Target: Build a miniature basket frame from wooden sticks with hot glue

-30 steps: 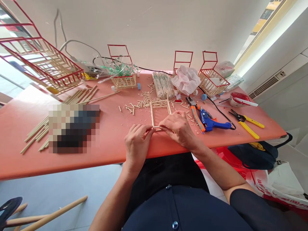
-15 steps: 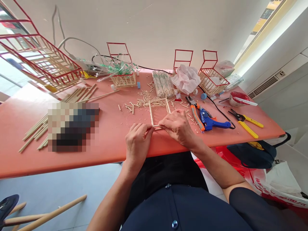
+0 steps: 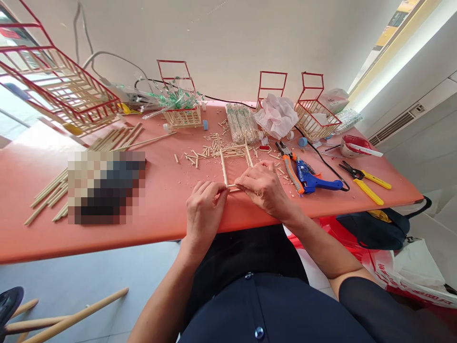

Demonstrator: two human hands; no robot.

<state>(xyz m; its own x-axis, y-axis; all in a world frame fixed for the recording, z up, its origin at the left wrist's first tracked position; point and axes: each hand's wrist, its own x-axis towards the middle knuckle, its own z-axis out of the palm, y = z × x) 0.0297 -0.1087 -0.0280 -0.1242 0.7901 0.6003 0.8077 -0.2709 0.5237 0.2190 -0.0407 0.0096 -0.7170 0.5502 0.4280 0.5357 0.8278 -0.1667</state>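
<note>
Between my hands, near the table's front edge, is a small frame of thin wooden sticks (image 3: pixel 223 164), two long sides joined by a short crosspiece. My left hand (image 3: pixel 206 205) pinches the near left corner of it. Closed fingers of my right hand (image 3: pixel 263 188) hold the short crosspiece towards its right end and hide the near right corner. Just beyond lie scattered cut stick pieces (image 3: pixel 232 151). To the right of my right hand are a blue glue gun (image 3: pixel 317 183) and orange-grey pliers (image 3: pixel 293 171).
Yellow-handled wire strippers (image 3: pixel 367 183) and a red-stained bowl (image 3: pixel 353 145) lie farther right. Long sticks (image 3: pixel 50 188) and a pixelated dark object (image 3: pixel 107 190) are on the left. Stick-built carts, such as one with red trim (image 3: pixel 316 116), line the back. A black cord (image 3: pixel 330 166) crosses the table.
My hands keep their grip on the stick frame with almost no movement. The view has shifted very slightly.
</note>
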